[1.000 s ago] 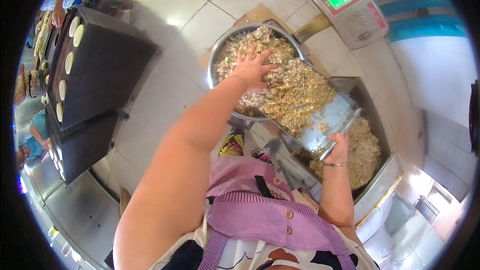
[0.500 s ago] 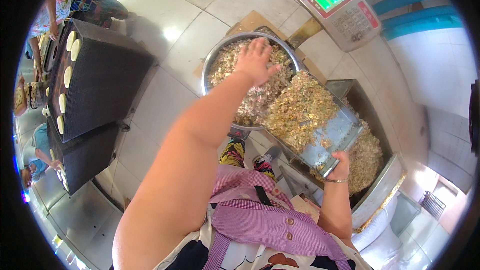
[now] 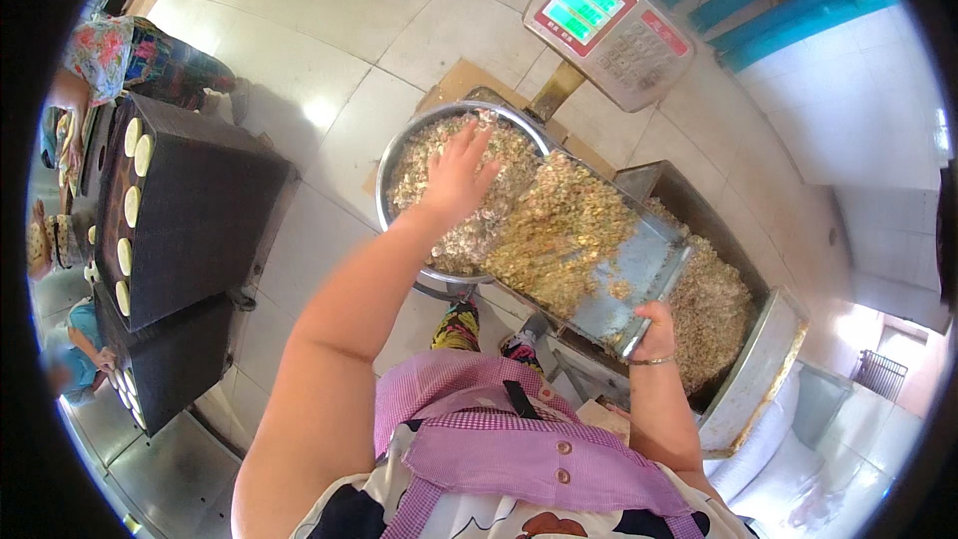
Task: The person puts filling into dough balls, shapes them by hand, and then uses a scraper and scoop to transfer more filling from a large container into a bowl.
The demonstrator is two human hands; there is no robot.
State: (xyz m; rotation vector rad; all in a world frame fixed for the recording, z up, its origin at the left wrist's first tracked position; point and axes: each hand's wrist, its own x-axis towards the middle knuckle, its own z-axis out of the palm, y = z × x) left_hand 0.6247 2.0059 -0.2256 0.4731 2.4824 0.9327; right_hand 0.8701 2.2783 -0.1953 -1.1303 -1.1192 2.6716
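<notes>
My left hand (image 3: 459,178) is over a round metal bowl (image 3: 385,198), its fingers spread, low over or touching the pale chopped mixture (image 3: 411,172) that fills it. My right hand (image 3: 654,329) grips the near end of a shallow rectangular metal tray (image 3: 651,265), thumb on top. The tray slants across to the bowl, its far end lying at or over the bowl's right rim. A yellowish-brown chopped mixture (image 3: 564,225) covers the tray's far part and meets the bowl's contents. It looks slightly smeared by motion.
Right of the tray is a long metal bin (image 3: 766,354) holding more pale mixture (image 3: 711,314). A scale's display head (image 3: 609,32) stands beyond the bowl. At left, flat dough rounds (image 3: 132,205) lie on a dark cabinet (image 3: 205,200), with people's arms beyond it.
The whole view has shifted, bringing bowl, tray and scale leftward in the picture. My left hand has moved slightly left over the bowl. My right hand keeps its grip on the tray.
</notes>
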